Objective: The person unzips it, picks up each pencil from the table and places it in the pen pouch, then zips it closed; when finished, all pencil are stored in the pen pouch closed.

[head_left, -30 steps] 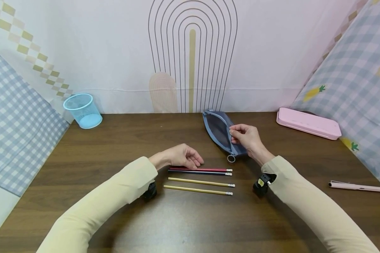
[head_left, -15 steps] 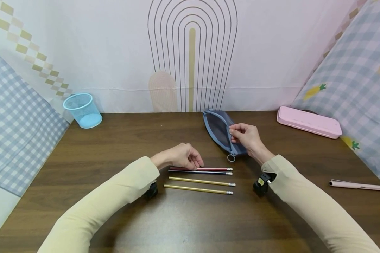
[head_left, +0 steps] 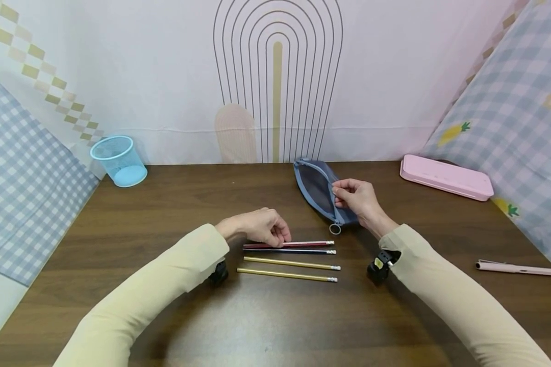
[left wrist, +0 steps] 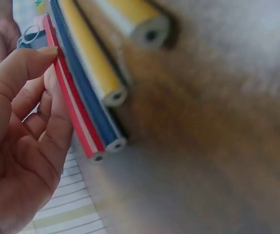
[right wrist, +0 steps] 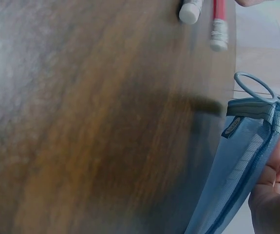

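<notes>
My left hand (head_left: 265, 227) pinches a red pencil (head_left: 307, 244) between thumb and fingers, near its middle. In the left wrist view the thumb presses on the red pencil (left wrist: 79, 107), and a dark blue pencil (left wrist: 88, 87) lies right alongside it. Two gold pencils (head_left: 291, 263) lie nearer the front, all with erasers toward the right. My right hand (head_left: 360, 201) grips the near edge of a blue zippered mesh pouch (head_left: 309, 196), holding its mouth apart. A ring pull (right wrist: 254, 86) hangs from the pouch's zipper end.
At the back left stands a light blue mesh cup (head_left: 121, 160). A pink case (head_left: 446, 176) sits at the back right, and a pale pink pen (head_left: 516, 268) lies at the far right. Fabric backdrops border the brown table (head_left: 202, 321).
My left fingers have closed on the red pencil, and it now sits slightly apart from the dark blue one. The right hand keeps its hold on the pouch.
</notes>
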Demonstrator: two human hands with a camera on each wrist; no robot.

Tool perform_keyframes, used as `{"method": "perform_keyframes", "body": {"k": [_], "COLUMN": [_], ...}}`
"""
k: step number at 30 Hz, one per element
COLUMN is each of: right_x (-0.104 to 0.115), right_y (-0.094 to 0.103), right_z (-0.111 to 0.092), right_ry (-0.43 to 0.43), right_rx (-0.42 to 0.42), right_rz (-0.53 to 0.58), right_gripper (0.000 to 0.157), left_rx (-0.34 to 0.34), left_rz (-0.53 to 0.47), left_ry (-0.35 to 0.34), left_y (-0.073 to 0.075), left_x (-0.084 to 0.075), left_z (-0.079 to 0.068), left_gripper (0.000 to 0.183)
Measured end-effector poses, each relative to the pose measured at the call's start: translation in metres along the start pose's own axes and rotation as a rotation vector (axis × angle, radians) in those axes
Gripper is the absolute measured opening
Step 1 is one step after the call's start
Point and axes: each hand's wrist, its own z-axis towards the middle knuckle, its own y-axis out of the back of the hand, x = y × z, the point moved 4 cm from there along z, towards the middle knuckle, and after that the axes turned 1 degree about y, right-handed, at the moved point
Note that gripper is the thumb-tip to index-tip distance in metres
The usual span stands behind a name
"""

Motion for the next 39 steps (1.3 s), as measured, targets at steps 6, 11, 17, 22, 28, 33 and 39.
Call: {"method": "perform_keyframes", "body": {"k": [6, 11, 17, 22, 28, 33, 39], "right_x": [0.0, 0.0, 0.0, 0.0, -0.001, -0.001, -0.001], "right_y": [0.0, 0.001, 0.0, -0.001, -0.004, -0.004, -0.006], "right_z": [0.0, 0.001, 0.0, 0.0, 0.001, 0.001, 0.002], "right_ry": [-0.004, -0.005, -0.006, -0.007, -0.008, 0.003, 0.013], "right_rx": [-0.007, -0.011, -0.001, 0.0, -0.001, 0.001, 0.012], "right_rz": [0.002, -0.001, 0.001, 0.002, -0.018, -0.023, 0.014], "right_gripper": [0.025, 0.026, 0.029, 0.029, 0.028, 0.029, 0.03], "left_rx": [0.064, -0.002, -0.224, -0.341, -0.451, -0.518, -0.582], "left_rz": [-0.092, -0.344, -0.723, -1.037, -1.279, -1.331, -1.302], "left_ry": [0.013, 0.168, 0.295, 0.32, 0.351, 0.374, 0.399], "left_y": [0.01, 0.02, 0.022, 0.019, 0.019, 0.016, 0.009], "left_x": [0.002, 0.012, 0.021, 0.021, 0.017, 0.012, 0.008], "left_z": [-0.007, -0.006, 0.012, 0.036, 0.058, 0.073, 0.088], "left_gripper": [0.013, 0.015, 0.028, 0.035, 0.041, 0.045, 0.046]}}
